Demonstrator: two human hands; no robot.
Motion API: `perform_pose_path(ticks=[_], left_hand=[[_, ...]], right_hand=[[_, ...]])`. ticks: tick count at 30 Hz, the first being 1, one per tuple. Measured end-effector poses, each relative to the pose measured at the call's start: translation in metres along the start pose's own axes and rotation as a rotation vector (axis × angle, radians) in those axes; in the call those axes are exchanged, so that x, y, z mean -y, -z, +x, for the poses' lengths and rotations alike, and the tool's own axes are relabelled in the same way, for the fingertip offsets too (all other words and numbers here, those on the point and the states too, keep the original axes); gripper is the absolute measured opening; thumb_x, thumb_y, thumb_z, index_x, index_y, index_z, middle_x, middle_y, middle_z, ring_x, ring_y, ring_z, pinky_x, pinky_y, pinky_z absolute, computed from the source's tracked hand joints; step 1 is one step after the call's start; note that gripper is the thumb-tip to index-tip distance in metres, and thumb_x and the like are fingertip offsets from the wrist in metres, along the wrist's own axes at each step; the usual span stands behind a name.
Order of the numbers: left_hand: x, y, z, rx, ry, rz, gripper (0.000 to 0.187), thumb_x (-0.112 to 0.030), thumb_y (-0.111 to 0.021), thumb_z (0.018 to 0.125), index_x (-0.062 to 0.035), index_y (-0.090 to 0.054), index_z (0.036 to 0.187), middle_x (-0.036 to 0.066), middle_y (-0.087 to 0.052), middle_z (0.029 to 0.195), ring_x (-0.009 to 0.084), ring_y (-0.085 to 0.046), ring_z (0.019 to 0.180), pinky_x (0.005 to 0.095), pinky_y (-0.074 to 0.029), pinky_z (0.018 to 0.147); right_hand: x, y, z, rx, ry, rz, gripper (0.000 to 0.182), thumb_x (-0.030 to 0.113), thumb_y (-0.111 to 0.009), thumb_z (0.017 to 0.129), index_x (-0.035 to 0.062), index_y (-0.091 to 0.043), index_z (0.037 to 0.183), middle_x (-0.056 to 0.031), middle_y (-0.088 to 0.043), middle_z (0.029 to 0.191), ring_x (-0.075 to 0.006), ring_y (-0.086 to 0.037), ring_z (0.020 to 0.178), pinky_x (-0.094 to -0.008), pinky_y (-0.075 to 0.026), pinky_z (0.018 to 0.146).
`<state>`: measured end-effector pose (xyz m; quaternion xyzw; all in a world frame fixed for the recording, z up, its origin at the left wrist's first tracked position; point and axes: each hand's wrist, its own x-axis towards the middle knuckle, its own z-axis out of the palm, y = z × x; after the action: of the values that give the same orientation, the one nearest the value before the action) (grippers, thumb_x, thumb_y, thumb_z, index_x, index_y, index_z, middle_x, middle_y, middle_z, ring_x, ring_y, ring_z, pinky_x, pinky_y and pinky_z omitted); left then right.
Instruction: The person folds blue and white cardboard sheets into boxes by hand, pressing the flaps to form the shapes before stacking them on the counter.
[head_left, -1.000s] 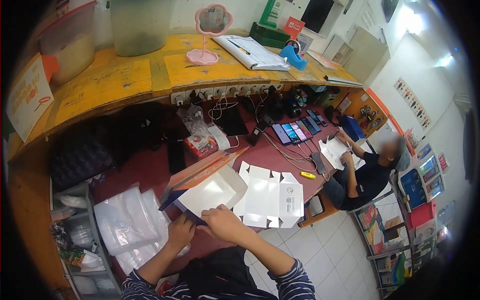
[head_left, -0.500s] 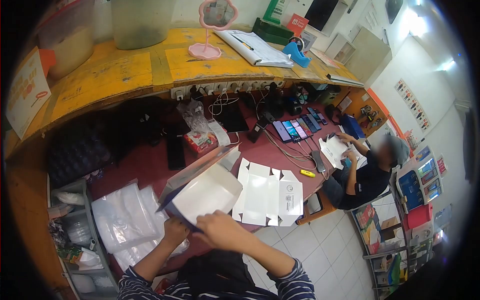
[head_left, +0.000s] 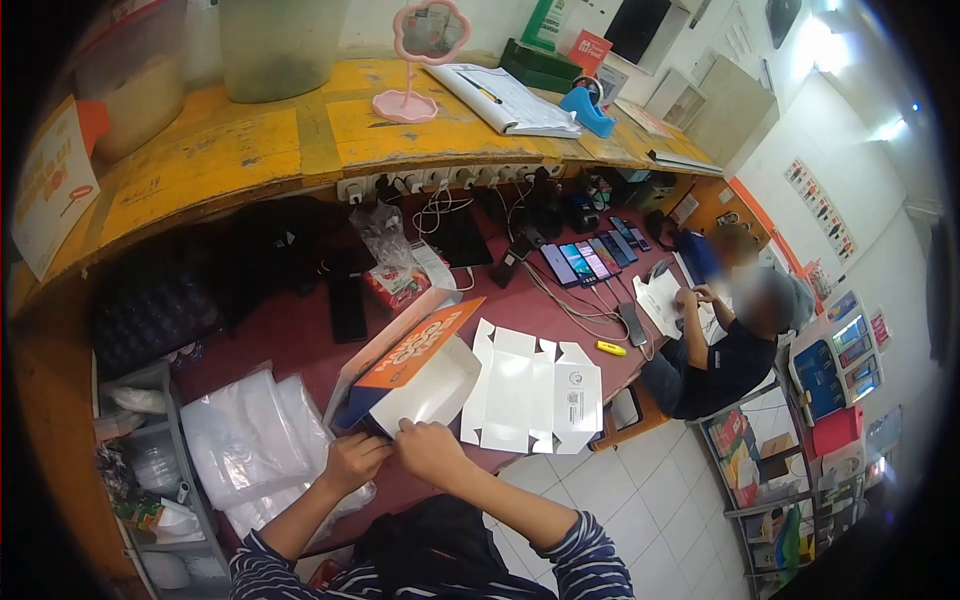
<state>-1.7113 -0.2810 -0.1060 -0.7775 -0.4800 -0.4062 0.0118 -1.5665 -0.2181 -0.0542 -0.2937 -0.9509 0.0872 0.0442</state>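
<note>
Both hands, left hand [head_left: 352, 460] and right hand [head_left: 430, 450], pinch the near bottom edge of a half-folded orange-and-white carton [head_left: 415, 370] on the maroon desk [head_left: 300, 335]. It looks light, thin and creasable; best held along its folds. Just right lies a flat white carton blank [head_left: 535, 390].

- One view only, from the person's head, facing forward and down on the desk [head_left: 300, 335].
- It is close to both hands [head_left: 400, 452] (at the bottom centre); the shelf [head_left: 250, 150] lies farther, at the top.
- Wide fisheye lens, with dark corners.
</note>
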Motion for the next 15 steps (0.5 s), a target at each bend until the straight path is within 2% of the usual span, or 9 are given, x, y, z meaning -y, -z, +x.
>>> perform_pose_path(ticks=[2,3,5,9,11,15], left_hand=[[0.000,-0.002,-0.002,-0.022,0.025,0.041,0.012,-0.007,-0.060,0.057,-0.0104,-0.059,0.068,0.000,-0.056,0.069,0.0143,-0.051,0.055,0.0265,-0.042,0.045],[-0.003,-0.004,-0.004,-0.022,0.021,0.040,0.012,-0.007,-0.060,0.057,-0.0104,-0.059,0.068,0.000,-0.056,0.069,0.0143,-0.051,0.055,0.0265,-0.042,0.045],[-0.005,-0.005,-0.008,0.033,0.035,0.041,0.009,-0.007,-0.060,0.056,-0.0098,-0.057,0.065,0.003,-0.054,0.070,0.0166,-0.053,0.058,0.0278,-0.042,0.046],[0.004,0.000,-0.005,0.151,0.043,0.142,0.011,-0.007,-0.059,0.057,-0.0073,-0.056,0.068,0.007,-0.053,0.073,0.0205,-0.054,0.063,0.0309,-0.044,0.050],[0.016,-0.004,-0.003,-0.033,0.312,0.238,0.016,-0.006,-0.058,0.060,-0.0049,-0.055,0.075,0.009,-0.053,0.079,0.0249,-0.055,0.068,0.0348,-0.046,0.054],[0.015,-0.013,-0.008,0.008,0.193,0.314,0.021,-0.007,-0.058,0.063,-0.0026,-0.053,0.083,0.010,-0.053,0.081,0.0284,-0.055,0.070,0.0366,-0.046,0.057]], right_hand=[[0.002,0.008,0.006,0.149,-0.056,0.074,0.020,0.018,-0.046,0.077,0.0039,-0.055,0.067,-0.0115,-0.055,0.070,-0.0272,-0.057,0.060,-0.0391,-0.045,0.053],[0.003,0.009,0.012,0.146,-0.058,0.073,0.020,0.018,-0.046,0.077,0.0039,-0.055,0.067,-0.0115,-0.055,0.070,-0.0272,-0.057,0.060,-0.0391,-0.045,0.053],[0.005,0.009,0.024,0.015,-0.073,0.182,0.016,0.015,-0.047,0.074,0.0040,-0.055,0.066,-0.0140,-0.057,0.066,-0.0283,-0.058,0.059,-0.0388,-0.046,0.051],[0.016,0.005,0.031,-0.034,-0.142,0.082,0.014,0.011,-0.047,0.071,0.0022,-0.056,0.066,-0.0151,-0.058,0.064,-0.0277,-0.059,0.060,-0.0355,-0.048,0.052],[0.021,0.015,0.030,0.028,-0.169,0.054,0.013,0.011,-0.047,0.071,0.0018,-0.056,0.069,-0.0152,-0.058,0.064,-0.0277,-0.059,0.060,-0.0353,-0.048,0.052],[0.013,-0.023,0.044,0.161,-0.239,-0.004,0.016,0.013,-0.047,0.073,0.0003,-0.056,0.076,-0.0146,-0.059,0.067,-0.0273,-0.059,0.060,-0.0341,-0.048,0.052]])
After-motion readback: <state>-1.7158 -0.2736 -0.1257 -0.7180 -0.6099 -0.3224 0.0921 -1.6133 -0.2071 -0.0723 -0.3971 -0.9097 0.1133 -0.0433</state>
